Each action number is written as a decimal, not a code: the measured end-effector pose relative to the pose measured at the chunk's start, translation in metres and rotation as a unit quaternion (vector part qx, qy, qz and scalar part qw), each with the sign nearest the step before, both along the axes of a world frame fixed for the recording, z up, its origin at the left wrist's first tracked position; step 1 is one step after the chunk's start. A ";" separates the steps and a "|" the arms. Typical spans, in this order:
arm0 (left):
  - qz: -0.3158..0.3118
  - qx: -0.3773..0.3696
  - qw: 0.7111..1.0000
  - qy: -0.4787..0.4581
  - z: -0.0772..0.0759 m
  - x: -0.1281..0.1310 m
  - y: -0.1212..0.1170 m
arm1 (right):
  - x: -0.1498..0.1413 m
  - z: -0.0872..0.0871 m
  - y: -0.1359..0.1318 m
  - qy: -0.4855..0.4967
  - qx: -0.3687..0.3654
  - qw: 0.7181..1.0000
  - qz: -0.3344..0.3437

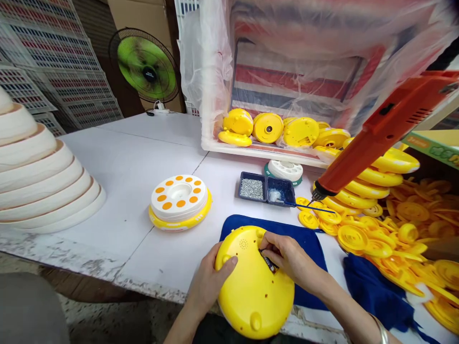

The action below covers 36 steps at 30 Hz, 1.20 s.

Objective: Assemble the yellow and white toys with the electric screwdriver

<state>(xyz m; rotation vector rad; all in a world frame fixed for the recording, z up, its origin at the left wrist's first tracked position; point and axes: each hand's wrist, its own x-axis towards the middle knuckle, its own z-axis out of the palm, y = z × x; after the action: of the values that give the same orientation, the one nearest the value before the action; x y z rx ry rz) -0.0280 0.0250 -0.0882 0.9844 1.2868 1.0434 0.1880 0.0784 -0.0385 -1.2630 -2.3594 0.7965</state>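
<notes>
The person's left hand (pixel 211 282) is curled around the edge of a yellow round plastic housing (pixel 254 296), its palm against the rim and its thumb lying across the back face. The right hand (pixel 289 258) is closed in a pinch, its fingertips on a dark battery (pixel 268 261) sitting in a recess in the housing. The housing rests near the table's front edge, partly on a dark blue cloth (pixel 308 253), with its back face up and tilted toward the person. It is round, so it has no long axis; a small speaker grille (pixel 243 243) lies at its far side and a rounded nub (pixel 255 321) at its near side. The battery's long axis runs diagonally, from upper left to lower right. A metal bangle (pixel 382 330) circles the right wrist.

On the white table (pixel 125 191), to the left of the hands, stands a finished round toy (pixel 179 203) with orange dots on a white top and a yellow base. Ahead is a dark blue two-part tray (pixel 251 188), with small silver parts in its left compartment. An orange electric screwdriver (pixel 380 134) hangs at the right, its bit pointing down and left over a heap of yellow discs (pixel 394 234)
</notes>
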 end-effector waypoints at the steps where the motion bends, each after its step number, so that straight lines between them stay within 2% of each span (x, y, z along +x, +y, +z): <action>1: 0.001 -0.001 1.000 -0.002 0.000 0.000 0.000 | -0.001 -0.004 -0.003 -0.006 0.006 1.000 -0.011; 7: 0.000 -0.005 1.000 -0.015 0.002 0.001 0.000 | 0.002 -0.017 -0.010 -0.013 0.034 0.998 -0.047; 12: -0.016 -0.009 0.999 -0.029 0.001 0.000 -0.001 | 0.013 -0.028 -0.004 0.031 0.060 0.995 -0.072; 17: -0.032 -0.016 0.998 -0.042 -0.003 -0.003 0.000 | 0.017 -0.040 -0.004 0.093 -0.057 0.990 -0.084; 22: -0.028 -0.029 0.998 -0.041 -0.004 -0.003 0.001 | 0.017 -0.038 -0.004 0.205 -0.189 0.957 -0.073; 28: 0.011 -0.048 0.997 -0.062 0.002 0.002 0.001 | 0.013 -0.040 0.000 0.162 -0.138 0.971 -0.104; 36: 0.003 -0.038 0.997 -0.073 0.001 0.002 -0.001 | 0.018 -0.033 -0.005 0.186 -0.172 0.964 -0.077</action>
<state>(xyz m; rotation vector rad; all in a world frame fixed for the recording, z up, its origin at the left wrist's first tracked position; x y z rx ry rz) -0.0260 0.0243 -0.0873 0.8316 1.2009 1.0428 0.2060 0.0734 -0.0712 -1.2725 -1.8542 1.3049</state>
